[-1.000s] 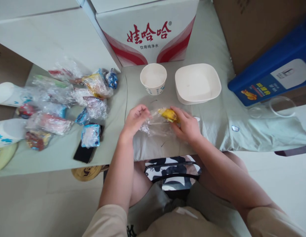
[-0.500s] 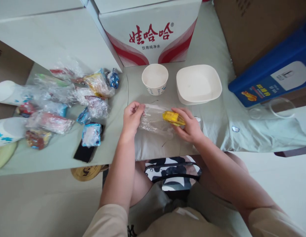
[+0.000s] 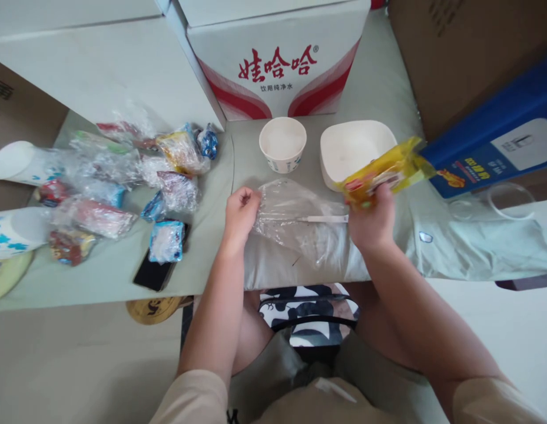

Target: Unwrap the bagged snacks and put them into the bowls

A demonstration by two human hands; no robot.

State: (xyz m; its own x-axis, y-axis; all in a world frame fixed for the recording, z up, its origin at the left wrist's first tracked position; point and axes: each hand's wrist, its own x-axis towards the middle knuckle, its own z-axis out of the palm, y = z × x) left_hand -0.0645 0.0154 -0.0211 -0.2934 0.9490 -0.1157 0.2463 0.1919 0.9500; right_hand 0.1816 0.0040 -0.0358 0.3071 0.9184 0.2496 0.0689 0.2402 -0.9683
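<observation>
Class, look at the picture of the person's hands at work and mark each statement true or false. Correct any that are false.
1. The right hand holds a yellow packet. True.
2. The left hand holds the yellow packet too. False: it grips clear plastic film.
3. A paper cup stands to the left of a white bowl. True.
4. A small blue packet partly covers a black smartphone. True.
5. The black smartphone lies inside the white bowl. False: it lies on the cloth, near the left side of the view.
</observation>
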